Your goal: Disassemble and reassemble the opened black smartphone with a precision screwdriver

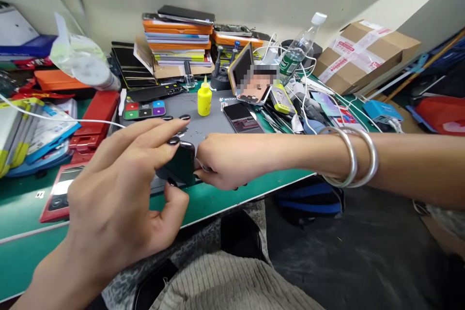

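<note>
Head-worn view, facing forward and down, hands (116, 189) (230, 160) close

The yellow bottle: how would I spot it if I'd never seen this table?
On the green table, find the grey mat. The yellow bottle stands upright on it, with a pointed nozzle, unlike the larger clear bottle with a white cap farther right.

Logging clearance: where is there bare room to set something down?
Green tabletop is bare at near left, bordered by the red frame and left hand; a small bare grey mat strip separates the yellow bottle from the dark phone. Right of that phone, tools and white cables crowd together.
</note>
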Action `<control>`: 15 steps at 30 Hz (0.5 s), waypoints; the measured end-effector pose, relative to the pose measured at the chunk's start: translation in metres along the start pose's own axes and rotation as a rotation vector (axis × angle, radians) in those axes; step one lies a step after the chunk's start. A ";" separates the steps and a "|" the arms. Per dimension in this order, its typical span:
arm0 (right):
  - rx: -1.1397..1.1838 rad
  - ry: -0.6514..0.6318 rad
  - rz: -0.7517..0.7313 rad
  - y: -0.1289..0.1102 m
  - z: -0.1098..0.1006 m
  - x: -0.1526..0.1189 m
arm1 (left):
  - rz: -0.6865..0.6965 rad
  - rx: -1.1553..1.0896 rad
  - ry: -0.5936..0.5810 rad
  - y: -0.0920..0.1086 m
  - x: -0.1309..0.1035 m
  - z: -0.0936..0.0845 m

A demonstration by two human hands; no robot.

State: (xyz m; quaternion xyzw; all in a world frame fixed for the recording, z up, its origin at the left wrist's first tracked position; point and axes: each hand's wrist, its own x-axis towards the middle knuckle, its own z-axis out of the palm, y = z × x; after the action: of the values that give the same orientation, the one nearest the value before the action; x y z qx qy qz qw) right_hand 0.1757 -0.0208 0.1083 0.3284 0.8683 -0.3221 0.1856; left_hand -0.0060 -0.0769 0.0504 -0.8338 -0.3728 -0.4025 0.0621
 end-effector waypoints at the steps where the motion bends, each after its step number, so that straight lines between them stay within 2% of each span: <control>1: -0.051 0.036 -0.024 0.000 0.001 0.001 | -0.004 -0.008 -0.009 0.000 0.000 0.000; 4: -0.116 0.107 -0.017 0.000 0.005 0.005 | -0.026 -0.036 -0.031 -0.003 -0.001 -0.001; 8: -0.083 0.132 0.027 -0.002 0.010 0.006 | -0.095 -0.048 -0.059 -0.010 -0.003 0.000; 15: 0.072 0.040 0.104 -0.003 0.008 0.006 | -0.109 -0.059 -0.068 -0.015 -0.003 0.001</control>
State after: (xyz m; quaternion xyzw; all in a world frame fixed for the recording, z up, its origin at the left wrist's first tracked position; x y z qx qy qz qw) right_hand 0.1703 -0.0249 0.1008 0.3860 0.8414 -0.3363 0.1730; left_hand -0.0165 -0.0675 0.0441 -0.8270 -0.4074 -0.3874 0.0027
